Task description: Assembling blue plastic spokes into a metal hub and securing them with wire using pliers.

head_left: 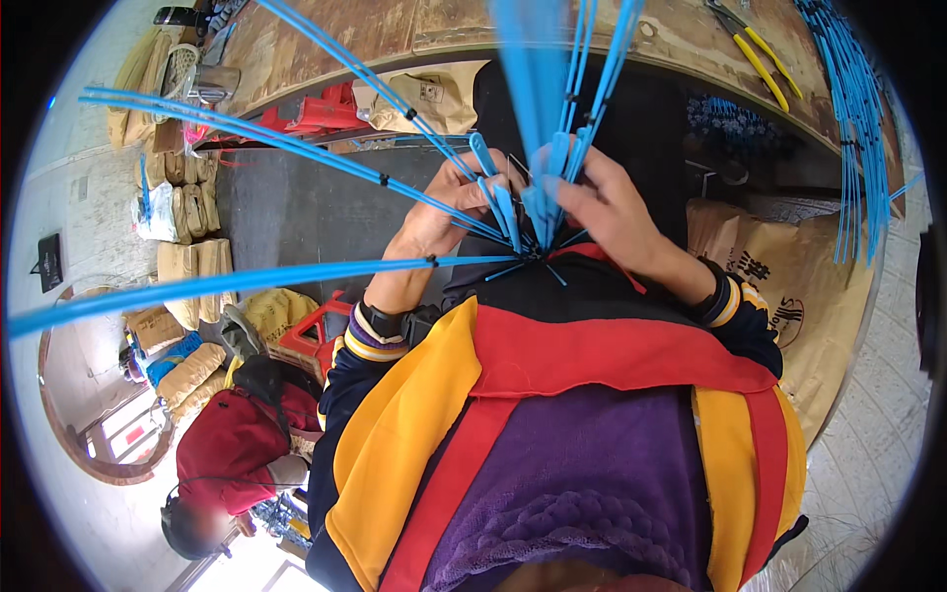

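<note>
Above my lap, long thin blue umbrella ribs [296, 148] with small black joints fan out from a dark, crowded hub. My left hand [439, 207] is closed with its fingertips pinching flat blue rib ends near the hub. Opposite it, my right hand [617, 212] has thumb and fingers closed on another blue rib, partly smeared by motion. A thin wire-like line shows between the two hands. Part of the hub is hidden behind the ribs and fingers. Several ribs reach up over the table edge, and one stretches far to the left.
On the wooden table [444, 30] lie yellow-handled pliers [755, 54] and a bundle of blue ribs [853, 128]. A brown sack [769, 306] stands to my right. Paper-wrapped bundles [192, 276] and a red stool [316, 335] are at left, near another person in red [227, 449].
</note>
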A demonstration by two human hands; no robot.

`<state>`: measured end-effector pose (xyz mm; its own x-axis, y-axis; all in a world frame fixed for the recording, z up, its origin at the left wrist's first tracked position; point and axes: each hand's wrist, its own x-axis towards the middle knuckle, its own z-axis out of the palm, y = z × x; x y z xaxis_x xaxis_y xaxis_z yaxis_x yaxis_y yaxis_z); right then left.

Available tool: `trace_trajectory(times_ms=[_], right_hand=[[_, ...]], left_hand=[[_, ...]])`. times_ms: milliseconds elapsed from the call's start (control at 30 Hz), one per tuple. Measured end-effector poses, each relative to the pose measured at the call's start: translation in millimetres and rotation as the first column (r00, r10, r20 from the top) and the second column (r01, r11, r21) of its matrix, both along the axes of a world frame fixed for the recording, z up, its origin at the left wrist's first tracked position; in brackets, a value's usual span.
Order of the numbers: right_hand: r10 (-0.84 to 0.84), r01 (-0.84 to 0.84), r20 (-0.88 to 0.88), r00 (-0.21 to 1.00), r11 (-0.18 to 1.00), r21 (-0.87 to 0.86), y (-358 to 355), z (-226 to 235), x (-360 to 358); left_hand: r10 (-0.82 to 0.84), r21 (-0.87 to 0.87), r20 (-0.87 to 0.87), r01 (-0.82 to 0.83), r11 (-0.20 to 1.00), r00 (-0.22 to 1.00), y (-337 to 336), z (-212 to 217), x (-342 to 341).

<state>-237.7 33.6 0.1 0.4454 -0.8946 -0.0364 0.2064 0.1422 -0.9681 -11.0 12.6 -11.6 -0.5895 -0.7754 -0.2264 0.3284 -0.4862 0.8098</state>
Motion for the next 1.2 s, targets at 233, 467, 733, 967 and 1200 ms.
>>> trace_trajectory(times_ms=[233,467,733,967,1200], right_hand=[[0.215,-0.226,0.14,0.967,0.972,0.068,-21.5,-2.2,-5.4],[-0.042,0.039,0.061,0.997,0.998,0.049,2.7,2.4,-5.8],[-0.36,0.358,-0.002,0.933,0.927,0.117,20.8,-22.8,-1.2],[-0.286,0.264,0.177,0.942,0.955,0.138,-9.7,-3.2,-1.2],[-0.358,0.358,-0.002,0.934,0.933,0.017,0.3,-18.3,8.1]], left_hand=[[0.018,-0.004,-0.046,-0.019,1.0,0.999,-1.4,10.3,-7.1],[-0.072,0.009,-0.055,0.073,0.997,0.996,-15.9,17.0,-12.9],[-0.028,0.153,-0.06,0.037,0.988,0.998,-16.9,-6.7,-26.5],[-0.014,-0.171,0.037,0.02,0.985,0.999,-22.5,44.8,-28.6],[-0.095,-0.178,0.403,0.18,0.967,0.91,-33.8,11.2,-22.4]])
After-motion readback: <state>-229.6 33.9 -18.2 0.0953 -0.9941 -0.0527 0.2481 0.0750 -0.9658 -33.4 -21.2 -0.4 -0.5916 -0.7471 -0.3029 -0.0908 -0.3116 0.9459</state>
